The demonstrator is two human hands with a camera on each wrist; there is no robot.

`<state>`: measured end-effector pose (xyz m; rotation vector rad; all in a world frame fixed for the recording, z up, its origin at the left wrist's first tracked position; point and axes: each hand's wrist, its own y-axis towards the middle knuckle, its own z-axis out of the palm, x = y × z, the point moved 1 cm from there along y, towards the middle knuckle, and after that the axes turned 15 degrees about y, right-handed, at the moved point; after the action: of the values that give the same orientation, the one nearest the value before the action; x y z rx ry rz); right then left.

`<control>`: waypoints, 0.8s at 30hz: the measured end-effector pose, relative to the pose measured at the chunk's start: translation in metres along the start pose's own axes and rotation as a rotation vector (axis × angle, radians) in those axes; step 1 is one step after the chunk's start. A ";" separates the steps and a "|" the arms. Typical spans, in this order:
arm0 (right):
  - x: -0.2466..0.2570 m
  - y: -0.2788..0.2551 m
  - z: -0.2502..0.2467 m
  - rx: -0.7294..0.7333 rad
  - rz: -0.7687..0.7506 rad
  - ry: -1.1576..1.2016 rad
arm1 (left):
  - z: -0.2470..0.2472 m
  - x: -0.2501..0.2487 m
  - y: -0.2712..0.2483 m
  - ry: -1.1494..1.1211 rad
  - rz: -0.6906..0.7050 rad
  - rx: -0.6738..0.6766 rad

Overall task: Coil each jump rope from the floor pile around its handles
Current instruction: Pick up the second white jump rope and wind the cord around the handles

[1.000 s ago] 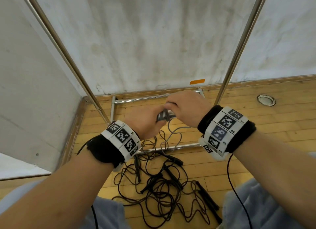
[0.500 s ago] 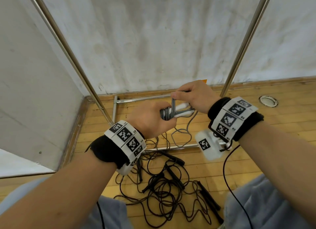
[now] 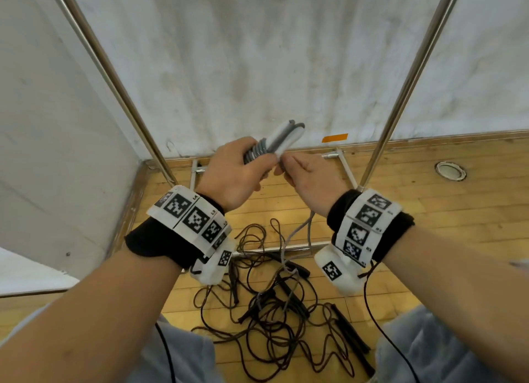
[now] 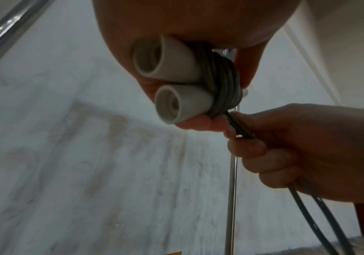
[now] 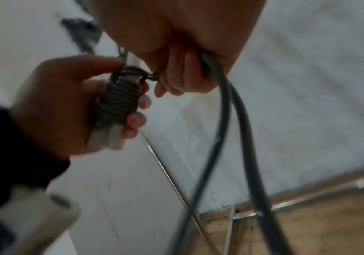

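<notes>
My left hand (image 3: pixel 237 171) grips two white jump rope handles (image 3: pixel 286 138) held side by side, with several turns of grey cord (image 4: pixel 222 82) wound round them. The handles' hollow ends (image 4: pixel 150 58) face the left wrist camera. My right hand (image 3: pixel 309 179) grips the doubled grey cord (image 5: pixel 227 103) just beside the coil, fingers curled round it. The loose cord (image 3: pixel 297 231) hangs from that fist down to the floor. A tangled pile of dark ropes (image 3: pixel 274 319) with black handles (image 3: pixel 349 331) lies on the wooden floor below my wrists.
A metal rack frame stands here: two slanted poles (image 3: pixel 120 85) (image 3: pixel 406 88) and floor bars (image 3: pixel 272 249). A white wall (image 3: pixel 257 53) rises close behind. A round floor fitting (image 3: pixel 450 171) sits at the right, an orange tape strip (image 3: pixel 335 138) on the baseboard.
Both hands have risen, and the handles now point up and to the right. My right hand has swung from above the handles down to their right side, carrying the cord round.
</notes>
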<state>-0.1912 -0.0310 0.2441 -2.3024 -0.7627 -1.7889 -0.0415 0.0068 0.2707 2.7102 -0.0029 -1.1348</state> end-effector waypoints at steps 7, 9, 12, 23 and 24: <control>0.000 0.000 0.000 0.202 0.192 -0.241 | 0.002 0.007 0.001 0.173 0.071 0.032; 0.001 0.000 0.001 0.212 0.265 -0.101 | 0.003 0.007 0.001 0.232 0.107 -0.008; 0.002 -0.003 0.003 0.140 0.341 0.121 | 0.000 0.016 0.008 0.351 0.073 -0.094; 0.014 -0.003 -0.006 0.270 0.100 -0.577 | 0.015 0.043 0.017 0.814 -0.002 0.055; 0.016 -0.003 -0.007 0.301 0.088 -0.603 | 0.018 0.043 0.017 0.817 0.003 0.075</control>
<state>-0.1957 -0.0260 0.2600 -2.6105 -0.9083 -0.8547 -0.0223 -0.0166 0.2311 3.0190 0.0722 0.0365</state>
